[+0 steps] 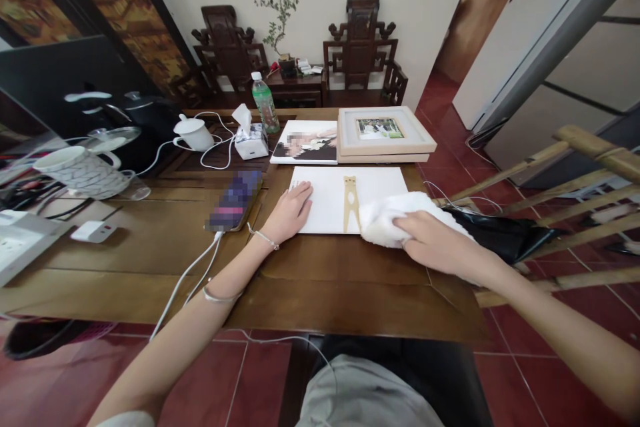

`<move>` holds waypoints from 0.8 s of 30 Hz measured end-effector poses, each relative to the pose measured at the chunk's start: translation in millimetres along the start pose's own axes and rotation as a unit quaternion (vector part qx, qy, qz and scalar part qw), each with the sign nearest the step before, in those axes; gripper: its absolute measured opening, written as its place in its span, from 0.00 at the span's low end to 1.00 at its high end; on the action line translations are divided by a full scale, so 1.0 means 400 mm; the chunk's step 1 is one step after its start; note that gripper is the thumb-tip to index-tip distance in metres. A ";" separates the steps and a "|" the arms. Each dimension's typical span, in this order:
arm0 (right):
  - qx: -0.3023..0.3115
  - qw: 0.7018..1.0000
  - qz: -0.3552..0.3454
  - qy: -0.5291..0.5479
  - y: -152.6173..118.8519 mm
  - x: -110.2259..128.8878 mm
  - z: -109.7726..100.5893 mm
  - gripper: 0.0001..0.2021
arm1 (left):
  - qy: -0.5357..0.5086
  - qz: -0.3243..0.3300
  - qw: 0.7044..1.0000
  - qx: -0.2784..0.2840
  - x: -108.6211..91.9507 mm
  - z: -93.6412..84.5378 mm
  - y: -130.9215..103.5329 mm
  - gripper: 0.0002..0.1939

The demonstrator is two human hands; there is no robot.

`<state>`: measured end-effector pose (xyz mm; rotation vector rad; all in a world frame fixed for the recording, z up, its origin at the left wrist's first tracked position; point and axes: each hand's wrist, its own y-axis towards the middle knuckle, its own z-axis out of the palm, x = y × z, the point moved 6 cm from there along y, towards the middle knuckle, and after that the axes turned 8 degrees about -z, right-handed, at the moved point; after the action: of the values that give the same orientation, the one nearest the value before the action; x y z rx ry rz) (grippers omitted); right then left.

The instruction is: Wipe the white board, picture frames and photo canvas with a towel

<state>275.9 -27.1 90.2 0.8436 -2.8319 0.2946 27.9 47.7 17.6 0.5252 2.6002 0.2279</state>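
Observation:
A flat white board (326, 203) lies on the wooden table, with a tan cat-shaped stand piece (349, 188) with two legs and an oval hole running down its face. My left hand (291, 210) rests on the board's left edge, its fingers stretched out and holding nothing. On the right, my right hand (425, 233) is closed around a bunched white cloth (383, 217). The cloth lies over the board's lower right corner, hiding it, beside the cat-shaped piece. Part of my right hand's fingers is hidden in the cloth.
Behind the board lie a photo panel (313, 155) and stacked framed pictures (423, 137). A bottle (266, 107), tissue box (251, 143), lidded cup (194, 135) and patterned mug (83, 173) stand leftward. A phone (235, 200) with a cable lies left of my hand; a bamboo chair (590, 153) stands right.

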 end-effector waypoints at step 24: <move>-0.043 0.999 0.008 0.013 0.101 -0.043 -0.024 0.09 | -0.007 -0.002 1.000 0.004 0.000 -0.003 0.002 0.21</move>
<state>268.5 17.3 90.2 0.7955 -2.8061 0.1834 27.4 48.2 18.7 0.5235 2.5899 0.2133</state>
